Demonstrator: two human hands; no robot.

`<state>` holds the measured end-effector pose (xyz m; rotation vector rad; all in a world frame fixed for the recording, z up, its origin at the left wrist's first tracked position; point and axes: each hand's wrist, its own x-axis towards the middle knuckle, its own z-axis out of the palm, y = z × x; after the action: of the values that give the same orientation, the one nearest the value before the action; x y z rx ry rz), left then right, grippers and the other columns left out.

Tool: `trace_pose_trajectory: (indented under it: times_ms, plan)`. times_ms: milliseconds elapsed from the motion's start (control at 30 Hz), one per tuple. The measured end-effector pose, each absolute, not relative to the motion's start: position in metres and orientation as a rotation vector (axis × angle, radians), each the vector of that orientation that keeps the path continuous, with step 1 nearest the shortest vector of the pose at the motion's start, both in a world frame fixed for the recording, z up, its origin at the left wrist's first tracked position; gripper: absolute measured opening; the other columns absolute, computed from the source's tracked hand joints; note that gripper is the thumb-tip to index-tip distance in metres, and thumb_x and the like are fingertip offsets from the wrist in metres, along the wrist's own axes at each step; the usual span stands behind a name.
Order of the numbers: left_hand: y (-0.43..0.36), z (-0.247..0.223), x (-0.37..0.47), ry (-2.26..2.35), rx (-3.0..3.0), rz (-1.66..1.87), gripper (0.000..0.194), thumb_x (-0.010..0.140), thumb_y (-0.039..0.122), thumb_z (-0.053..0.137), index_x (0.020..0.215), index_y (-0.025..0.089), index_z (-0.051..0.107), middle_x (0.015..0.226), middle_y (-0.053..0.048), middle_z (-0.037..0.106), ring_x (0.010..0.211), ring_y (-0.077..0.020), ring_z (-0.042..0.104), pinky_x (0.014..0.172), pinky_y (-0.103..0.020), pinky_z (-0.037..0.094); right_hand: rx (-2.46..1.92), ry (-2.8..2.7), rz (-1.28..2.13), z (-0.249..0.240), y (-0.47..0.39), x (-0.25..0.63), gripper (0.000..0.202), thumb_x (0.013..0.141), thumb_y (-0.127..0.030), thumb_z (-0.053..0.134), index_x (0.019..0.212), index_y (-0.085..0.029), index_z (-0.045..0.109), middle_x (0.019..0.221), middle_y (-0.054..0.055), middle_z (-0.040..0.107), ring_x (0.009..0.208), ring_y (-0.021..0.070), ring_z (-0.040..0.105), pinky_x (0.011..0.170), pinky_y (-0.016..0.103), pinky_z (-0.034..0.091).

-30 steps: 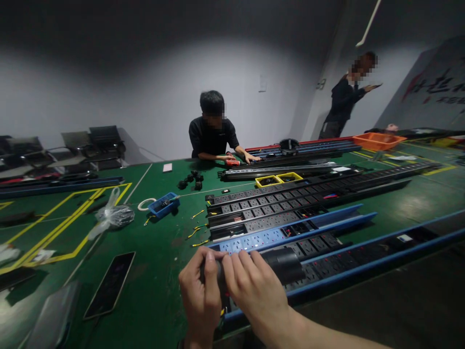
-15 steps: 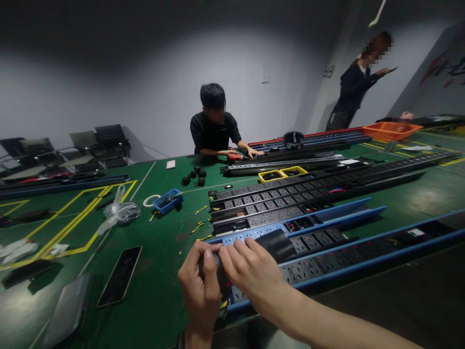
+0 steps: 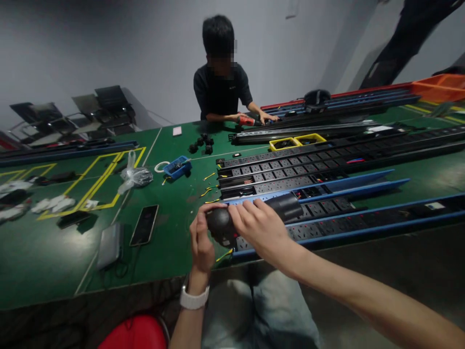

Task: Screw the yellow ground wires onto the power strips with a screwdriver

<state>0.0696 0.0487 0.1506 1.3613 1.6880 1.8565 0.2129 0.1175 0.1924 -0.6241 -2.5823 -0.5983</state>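
Both hands grasp the tool; its round end is now in sight

The right hand point(image 3: 257, 223) grasps the tool point(image 3: 286, 207) around its middle, with the fingers bent over the top. The left hand point(image 3: 201, 240) is curled around the round end point(image 3: 220, 227), one finger laid across above it; how the left thumb presses, I cannot tell. So the tool lies between the two hands, touching both, and its thick black cylinder comes out beyond the right knuckles.

What has just changed: the left hand is more to the side, so the round end, mostly covered half a second ago, is seen. The view also looks lower, and the watch point(image 3: 194, 298) comes in. For the work, I judge this a small change of hold, since the right grasp seems the same.

Under the tool lies the near strip point(image 3: 327, 228); whether they touch, I cannot tell. A wire point(image 3: 224, 255) comes from its end, near the left hand. Behind lie the black strips point(image 3: 276, 166). On the table point(image 3: 174, 261), to the left, are a phone point(image 3: 144, 224) and a blue tray point(image 3: 178, 174). Across, a co-worker point(image 3: 221, 94) has one hand at a red drill point(image 3: 247, 120).
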Motion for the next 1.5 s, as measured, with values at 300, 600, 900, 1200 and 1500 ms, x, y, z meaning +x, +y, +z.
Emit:
trace_pose_trajectory:
  times_ms: [300, 600, 900, 1200, 1500]
  plan:
    - [0.005, 0.027, 0.031, 1.923, 1.816, 0.947, 0.018, 0.091, 0.029, 0.061, 0.101, 0.018, 0.069, 0.108, -0.011, 0.069, 0.102, -0.0227, 0.060, 0.088, -0.034, 0.051, -0.462, -2.917, -0.549, 0.215, 0.129, 0.215, 0.019, 0.091, -0.007, 0.048, 0.108, -0.008, 0.057, 0.089, 0.009, 0.068, 0.081, 0.0209, 0.063, 0.074, 0.034, 0.040]
    - [0.000, 0.002, 0.039, 2.047, 1.744, 0.917, 0.020, 0.090, 0.040, 0.068, 0.093, 0.023, 0.078, 0.104, -0.006, 0.070, 0.101, -0.0221, 0.060, 0.091, -0.037, 0.047, -0.349, -3.452, -0.130, 0.255, 0.151, 0.205, 0.036, 0.081, -0.035, 0.069, 0.108, -0.011, 0.066, 0.085, 0.012, 0.072, 0.079, 0.0284, 0.070, 0.061, 0.032, 0.039]
    - [-0.001, 0.010, 0.044, 2.043, 1.694, 0.986, 0.018, 0.094, 0.036, 0.064, 0.094, 0.025, 0.078, 0.098, -0.005, 0.070, 0.097, -0.0187, 0.059, 0.089, -0.035, 0.045, -0.827, -3.618, 0.258, 0.256, 0.157, 0.207, 0.043, 0.078, -0.045, 0.073, 0.107, -0.014, 0.071, 0.102, 0.017, 0.072, 0.091, 0.0316, 0.071, 0.072, 0.034, 0.049]
    - [-0.003, 0.012, 0.042, 2.030, 1.697, 0.926, 0.022, 0.096, 0.037, 0.060, 0.097, 0.024, 0.077, 0.102, -0.005, 0.071, 0.100, -0.0190, 0.061, 0.086, -0.034, 0.043, -0.847, -3.585, 0.154, 0.260, 0.162, 0.202, 0.057, 0.075, -0.061, 0.077, 0.101, -0.011, 0.072, 0.095, 0.016, 0.072, 0.089, 0.0286, 0.068, 0.074, 0.033, 0.046]
    - [-0.004, 0.013, 0.042, 2.038, 1.703, 0.931, 0.020, 0.096, 0.037, 0.061, 0.097, 0.024, 0.076, 0.103, -0.004, 0.070, 0.099, -0.0186, 0.060, 0.087, -0.034, 0.040, -0.832, -3.595, 0.040, 0.262, 0.157, 0.198, 0.052, 0.074, -0.054, 0.081, 0.097, -0.009, 0.071, 0.093, 0.015, 0.071, 0.086, 0.0265, 0.068, 0.074, 0.032, 0.045]
